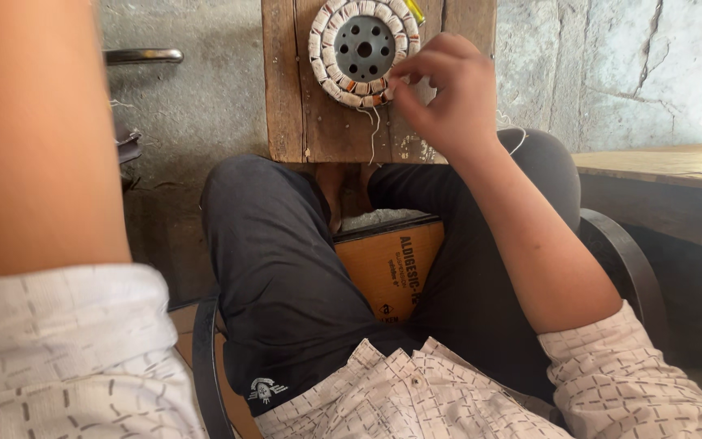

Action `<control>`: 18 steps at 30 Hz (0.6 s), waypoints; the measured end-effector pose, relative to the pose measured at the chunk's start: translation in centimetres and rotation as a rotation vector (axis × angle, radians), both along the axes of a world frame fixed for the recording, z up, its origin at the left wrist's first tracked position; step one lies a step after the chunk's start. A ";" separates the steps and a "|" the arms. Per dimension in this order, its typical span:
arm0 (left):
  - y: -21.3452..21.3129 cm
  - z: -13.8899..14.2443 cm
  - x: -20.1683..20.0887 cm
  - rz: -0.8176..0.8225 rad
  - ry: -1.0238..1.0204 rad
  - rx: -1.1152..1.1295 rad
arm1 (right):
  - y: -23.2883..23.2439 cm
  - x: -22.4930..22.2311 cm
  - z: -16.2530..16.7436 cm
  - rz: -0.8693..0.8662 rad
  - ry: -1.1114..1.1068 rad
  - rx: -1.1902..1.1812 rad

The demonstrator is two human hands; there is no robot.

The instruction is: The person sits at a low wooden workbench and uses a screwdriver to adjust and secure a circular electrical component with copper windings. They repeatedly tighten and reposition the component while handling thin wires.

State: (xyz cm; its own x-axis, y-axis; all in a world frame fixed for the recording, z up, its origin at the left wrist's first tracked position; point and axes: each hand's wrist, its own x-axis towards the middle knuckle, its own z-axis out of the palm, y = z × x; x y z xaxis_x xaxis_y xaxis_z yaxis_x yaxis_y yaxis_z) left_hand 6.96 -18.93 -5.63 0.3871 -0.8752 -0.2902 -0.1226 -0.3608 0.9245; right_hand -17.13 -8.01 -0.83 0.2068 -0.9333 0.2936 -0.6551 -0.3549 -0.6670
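A round motor stator (364, 49) with white-bound copper windings and a grey metal hub with holes lies on a small wooden board (318, 122) in front of my knees. My right hand (442, 91) rests at the stator's lower right edge, fingers curled and pinching at the winding binding; loose white threads (374, 130) hang below it. My left arm (34, 138) is raised close to the camera at the left; its hand is out of the picture.
I sit on a seat with an orange plywood panel (390, 264) and dark curved armrests (631, 268). A wooden table edge (660, 167) lies at the right. A metal bar (144, 55) sticks out at the upper left over the concrete floor.
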 end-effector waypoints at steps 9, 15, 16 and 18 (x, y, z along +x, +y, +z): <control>8.1 5.9 -9.8 -0.623 -0.024 -0.295 | -0.3 -3.5 -1.5 -0.134 -0.755 0.407; 14.2 4.2 -13.2 -0.719 -0.510 -0.451 | 0.1 -5.5 -1.9 -0.237 -0.100 0.020; 14.2 4.5 -12.7 -0.737 -0.528 -0.436 | 0.2 -5.6 -2.0 -0.259 0.131 -0.112; 14.2 6.0 -11.9 -0.719 -0.535 -0.466 | 0.5 -5.3 -2.3 -0.296 0.161 -0.066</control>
State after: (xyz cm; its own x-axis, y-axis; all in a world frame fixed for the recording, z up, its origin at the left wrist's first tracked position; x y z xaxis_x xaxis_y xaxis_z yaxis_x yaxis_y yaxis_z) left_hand -4.92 -4.75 0.32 -0.2981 -0.9338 0.1977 -0.6083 0.3455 0.7146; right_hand -22.47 -7.54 -3.12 -0.0221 -0.9397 0.3412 -0.8310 -0.1724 -0.5288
